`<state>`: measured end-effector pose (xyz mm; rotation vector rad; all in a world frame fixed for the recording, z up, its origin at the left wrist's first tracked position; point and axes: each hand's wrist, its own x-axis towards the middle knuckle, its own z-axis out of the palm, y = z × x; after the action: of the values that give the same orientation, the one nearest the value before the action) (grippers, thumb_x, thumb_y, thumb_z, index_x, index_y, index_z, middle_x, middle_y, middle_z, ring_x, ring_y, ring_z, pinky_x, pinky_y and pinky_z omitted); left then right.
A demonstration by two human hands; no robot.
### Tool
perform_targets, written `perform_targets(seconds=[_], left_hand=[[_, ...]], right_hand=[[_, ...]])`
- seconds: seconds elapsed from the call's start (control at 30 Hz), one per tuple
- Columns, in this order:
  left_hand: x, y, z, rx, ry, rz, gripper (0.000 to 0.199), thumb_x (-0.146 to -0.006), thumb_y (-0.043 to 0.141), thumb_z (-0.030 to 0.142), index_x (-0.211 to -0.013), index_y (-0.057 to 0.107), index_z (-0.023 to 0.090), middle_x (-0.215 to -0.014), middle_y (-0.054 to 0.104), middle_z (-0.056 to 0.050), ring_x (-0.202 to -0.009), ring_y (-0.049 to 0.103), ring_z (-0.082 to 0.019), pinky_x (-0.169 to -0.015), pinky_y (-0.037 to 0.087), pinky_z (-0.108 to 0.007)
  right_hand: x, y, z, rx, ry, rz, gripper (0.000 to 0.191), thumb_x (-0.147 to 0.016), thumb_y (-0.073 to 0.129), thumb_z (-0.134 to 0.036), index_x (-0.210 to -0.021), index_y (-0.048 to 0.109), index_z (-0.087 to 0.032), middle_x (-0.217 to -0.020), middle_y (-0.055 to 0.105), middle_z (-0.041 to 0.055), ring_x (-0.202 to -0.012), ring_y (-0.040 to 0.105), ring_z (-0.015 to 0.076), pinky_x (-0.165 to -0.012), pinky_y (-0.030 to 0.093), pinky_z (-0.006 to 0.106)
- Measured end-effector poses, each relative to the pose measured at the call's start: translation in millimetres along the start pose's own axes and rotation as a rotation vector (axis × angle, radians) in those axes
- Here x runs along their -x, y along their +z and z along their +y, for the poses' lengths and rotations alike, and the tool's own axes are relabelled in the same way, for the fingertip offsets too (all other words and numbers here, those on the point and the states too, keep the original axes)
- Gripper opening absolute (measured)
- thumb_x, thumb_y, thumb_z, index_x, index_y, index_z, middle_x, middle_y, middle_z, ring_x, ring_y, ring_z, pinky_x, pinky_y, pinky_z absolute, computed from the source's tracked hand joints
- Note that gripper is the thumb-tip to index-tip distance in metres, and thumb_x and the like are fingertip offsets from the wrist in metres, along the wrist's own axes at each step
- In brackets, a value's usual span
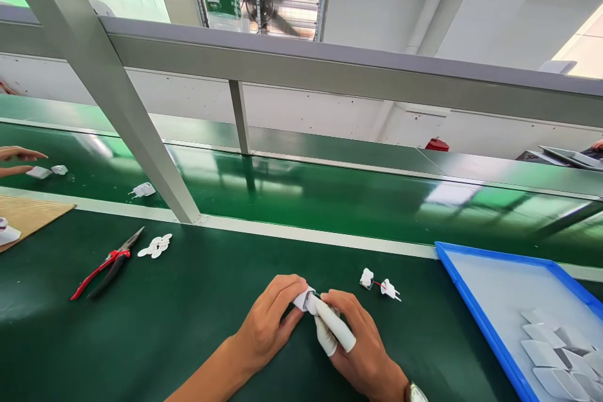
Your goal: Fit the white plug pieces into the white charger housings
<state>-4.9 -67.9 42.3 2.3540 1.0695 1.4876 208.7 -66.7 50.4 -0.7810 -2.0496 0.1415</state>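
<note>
Near the front of the dark green table, my left hand [271,320] is closed around a small white housing [304,299]. My right hand [353,339], with white finger covers on two fingers and a watch at the wrist, pinches at the housing's right side. Whatever lies between its fingertips is too small to make out. To the right lies a white plug part [389,289], joined by a red wire to another small white piece [367,277]. Red-and-black pliers [110,264] rest on the left, beside a group of white round pieces [155,246].
At the right, a blue-rimmed tray [490,333] holds several white covers [546,352]. Behind the table runs a green conveyor [306,191] carrying a white plug [142,190]. A slanted metal post [136,119] stands at left. Another person's hands [19,160] are far left.
</note>
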Motion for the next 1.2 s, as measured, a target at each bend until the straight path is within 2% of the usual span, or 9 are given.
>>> perform_targets(seconds=[0.17, 0.47, 0.7, 0.87, 1.03, 1.2], left_hand=[[0, 1.3, -1, 0.007, -0.003, -0.012, 0.042, -0.093, 0.062, 0.004, -0.132, 0.056, 0.018, -0.116, 0.068, -0.011, -0.107, 0.068, -0.021, -0.095, 0.06, -0.035], [-1, 0.0, -1, 0.004, 0.007, -0.02, 0.041, -0.093, 0.061, 0.003, -0.131, 0.057, 0.019, -0.116, 0.068, -0.011, -0.106, 0.068, -0.021, -0.094, 0.06, -0.036], [0, 1.3, 3, -0.013, 0.032, -0.032, 0.044, -0.093, 0.062, 0.003, -0.134, 0.055, 0.017, -0.117, 0.068, -0.012, -0.108, 0.067, -0.022, -0.096, 0.06, -0.035], [0, 5.5, 4, -0.011, 0.003, -0.019, 0.041, -0.093, 0.063, 0.005, -0.132, 0.055, 0.016, -0.116, 0.068, -0.012, -0.105, 0.067, -0.02, -0.094, 0.06, -0.033], [-1, 9.4, 7, 0.039, -0.047, 0.022, 0.035, -0.094, 0.061, 0.008, -0.128, 0.056, 0.017, -0.113, 0.068, -0.011, -0.104, 0.068, -0.02, -0.092, 0.06, -0.031], [-1, 11.0, 8, 0.031, -0.003, 0.043, 0.04, -0.092, 0.061, 0.003, -0.129, 0.056, 0.016, -0.113, 0.069, -0.011, -0.099, 0.067, -0.019, -0.088, 0.061, -0.032]], right_hand=[[-3, 0, 0, -0.01, -0.009, -0.008, 0.048, -0.093, 0.055, -0.009, -0.138, 0.051, -0.026, -0.106, 0.07, 0.0093, -0.092, 0.072, 0.0242, -0.079, 0.066, 0.039], [1, 0, 3, 0.009, -0.017, -0.039, 0.041, -0.093, 0.054, -0.009, -0.133, 0.053, -0.018, -0.105, 0.07, 0.0115, -0.096, 0.071, 0.025, -0.083, 0.065, 0.039], [4, 5, 5, 0.027, -0.056, -0.038, 0.048, -0.091, 0.056, -0.004, -0.137, 0.052, -0.017, -0.112, 0.067, 0.0136, -0.102, 0.067, 0.0255, -0.087, 0.064, 0.041], [-6, 4, 5, 0.033, -0.091, -0.055, 0.044, -0.091, 0.057, -0.006, -0.134, 0.057, -0.019, -0.119, 0.063, 0.0146, -0.108, 0.064, 0.0273, -0.094, 0.06, 0.049], [-10, 4, 2, -0.019, -0.064, 0.012, 0.052, -0.093, 0.059, -0.007, -0.143, 0.051, -0.019, -0.117, 0.066, 0.0129, -0.106, 0.065, 0.0242, -0.091, 0.062, 0.042], [-10, 8, -1, -0.059, -0.065, -0.036, 0.054, -0.094, 0.053, -0.001, -0.144, 0.051, -0.019, -0.12, 0.066, 0.0139, -0.109, 0.065, 0.0233, -0.093, 0.061, 0.04]])
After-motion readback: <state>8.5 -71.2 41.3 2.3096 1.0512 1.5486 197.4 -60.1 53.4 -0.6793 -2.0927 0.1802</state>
